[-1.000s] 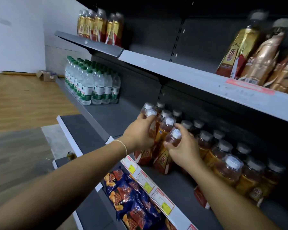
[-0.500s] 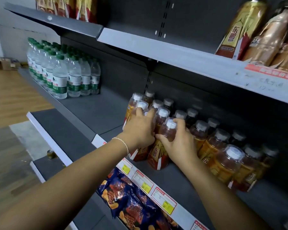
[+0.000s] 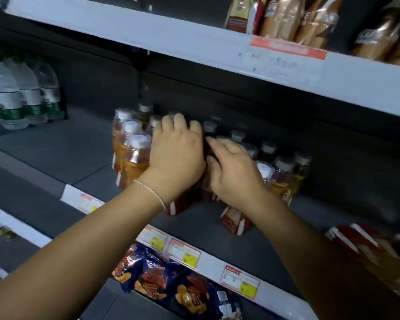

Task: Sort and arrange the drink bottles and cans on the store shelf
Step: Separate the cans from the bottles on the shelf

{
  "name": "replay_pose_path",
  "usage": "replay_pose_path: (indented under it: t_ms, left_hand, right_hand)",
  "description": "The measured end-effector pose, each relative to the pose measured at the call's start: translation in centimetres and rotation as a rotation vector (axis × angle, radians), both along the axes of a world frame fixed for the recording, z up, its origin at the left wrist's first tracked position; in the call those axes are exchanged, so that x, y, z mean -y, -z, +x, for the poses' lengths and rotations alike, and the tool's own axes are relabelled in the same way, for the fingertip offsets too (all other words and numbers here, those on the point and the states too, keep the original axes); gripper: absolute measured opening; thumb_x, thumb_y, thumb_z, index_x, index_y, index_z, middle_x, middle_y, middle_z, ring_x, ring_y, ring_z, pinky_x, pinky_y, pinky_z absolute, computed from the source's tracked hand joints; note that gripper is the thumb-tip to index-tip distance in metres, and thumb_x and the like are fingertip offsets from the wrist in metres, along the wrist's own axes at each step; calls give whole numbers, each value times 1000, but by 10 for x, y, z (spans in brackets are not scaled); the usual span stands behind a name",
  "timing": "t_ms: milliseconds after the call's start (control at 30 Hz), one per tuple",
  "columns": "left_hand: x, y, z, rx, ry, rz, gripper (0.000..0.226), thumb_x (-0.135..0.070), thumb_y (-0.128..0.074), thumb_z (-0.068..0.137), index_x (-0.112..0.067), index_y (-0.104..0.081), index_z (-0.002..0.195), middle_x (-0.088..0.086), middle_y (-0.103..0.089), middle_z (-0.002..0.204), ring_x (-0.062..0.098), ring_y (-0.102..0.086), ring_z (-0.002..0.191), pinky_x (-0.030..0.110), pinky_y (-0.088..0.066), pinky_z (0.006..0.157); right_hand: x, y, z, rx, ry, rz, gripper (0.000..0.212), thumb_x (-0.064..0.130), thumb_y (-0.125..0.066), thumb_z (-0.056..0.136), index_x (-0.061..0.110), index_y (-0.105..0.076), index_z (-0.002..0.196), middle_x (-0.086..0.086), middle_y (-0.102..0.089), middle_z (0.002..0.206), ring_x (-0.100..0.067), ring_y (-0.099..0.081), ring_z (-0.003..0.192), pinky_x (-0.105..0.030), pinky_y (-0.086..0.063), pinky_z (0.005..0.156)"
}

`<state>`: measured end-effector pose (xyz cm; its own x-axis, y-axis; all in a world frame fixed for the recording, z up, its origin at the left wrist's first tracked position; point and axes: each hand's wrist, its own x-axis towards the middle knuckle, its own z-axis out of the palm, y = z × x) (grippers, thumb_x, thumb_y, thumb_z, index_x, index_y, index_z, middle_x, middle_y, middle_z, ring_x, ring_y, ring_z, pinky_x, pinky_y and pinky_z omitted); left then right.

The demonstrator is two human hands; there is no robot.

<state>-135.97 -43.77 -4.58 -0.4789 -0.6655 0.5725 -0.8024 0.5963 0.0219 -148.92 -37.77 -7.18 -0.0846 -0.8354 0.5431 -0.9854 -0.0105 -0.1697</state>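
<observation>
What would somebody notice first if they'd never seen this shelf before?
First, the two bare hands at the centre: the left hand and the right hand lie side by side over a cluster of amber bottles on the middle shelf. Next come the gold bottles on the shelf above, to the right, and the blue snack bags below.
</observation>
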Motion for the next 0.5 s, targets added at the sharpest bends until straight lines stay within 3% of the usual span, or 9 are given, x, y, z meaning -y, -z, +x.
replay_pose_path:
  t_ms: [100,200,300,500]
  left_hand:
    - [-18,-9,-34,-45,169,11,42,-30,-51,81,-5,-52,114,24,-51,110,40,-48,105,46,-36,90]
    - [-42,-12,-71,-49,309,35,59,-31,-53,78,-2,-50,129,29,-53,114,45,-52,100,47,-40,88]
    - [-77,-11,-112,-48,421,74,66,-24,-59,76,-6,-45,137,26,-49,128,47,-53,104,48,-43,91]
    - [-160,0,-195,23,636,181,72,-19,-61,77,-13,-36,144,22,-48,132,42,-50,114,46,-43,98]
  right_hand:
    - [-41,-12,-25,-18,71,-95,41,12,-55,91,5,-59,132,-18,-62,121,-40,-57,110,-48,-50,92]
    - [-84,-17,-58,-10,208,-99,38,12,-57,92,7,-60,129,-21,-64,112,-42,-60,100,-48,-51,87]
    - [-133,-15,-92,3,335,-91,36,13,-57,94,6,-60,129,-21,-64,115,-42,-58,102,-47,-49,90]
    - [-238,-8,-162,2,494,-45,41,18,-53,96,9,-55,136,-12,-58,131,-30,-49,123,-39,-40,105]
